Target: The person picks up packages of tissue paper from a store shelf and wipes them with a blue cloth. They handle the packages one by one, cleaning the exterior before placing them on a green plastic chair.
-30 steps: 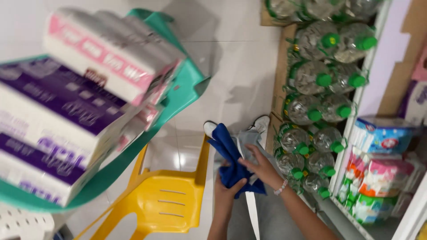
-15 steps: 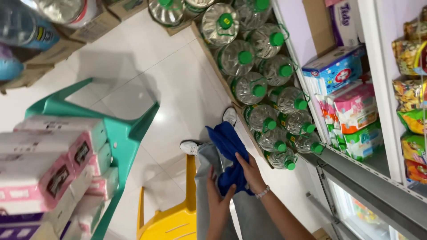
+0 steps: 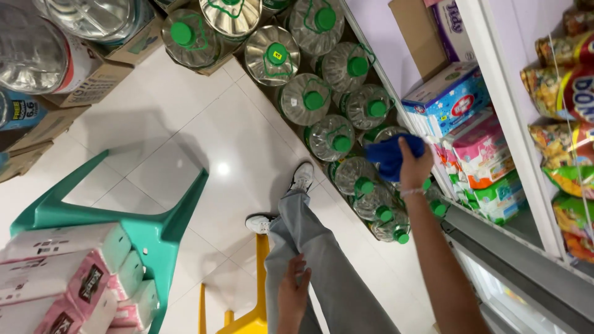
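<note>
My right hand [image 3: 413, 168] is raised toward the shelf and grips a bunched blue cloth [image 3: 392, 156]. The cloth hangs over a row of large clear water bottles with green caps [image 3: 331, 137] that stand on the floor along the shelf. My left hand [image 3: 293, 291] rests low on my thigh with its fingers loosely apart and nothing in it. My grey trouser legs [image 3: 315, 260] and white shoes [image 3: 302, 178] stretch out over the white tiled floor.
A yellow plastic chair [image 3: 247, 318] is under me. A teal plastic stool [image 3: 154, 229] at the left carries pink and white tissue packs [image 3: 62, 278]. The white shelf [image 3: 495, 93] at the right holds boxes and snack bags. Cardboard boxes with bottles [image 3: 80, 74] stand at the upper left.
My right hand has lifted the blue cloth from my lap up toward the shelf. My left hand has let go of it and dropped to my thigh. The view has tilted.
</note>
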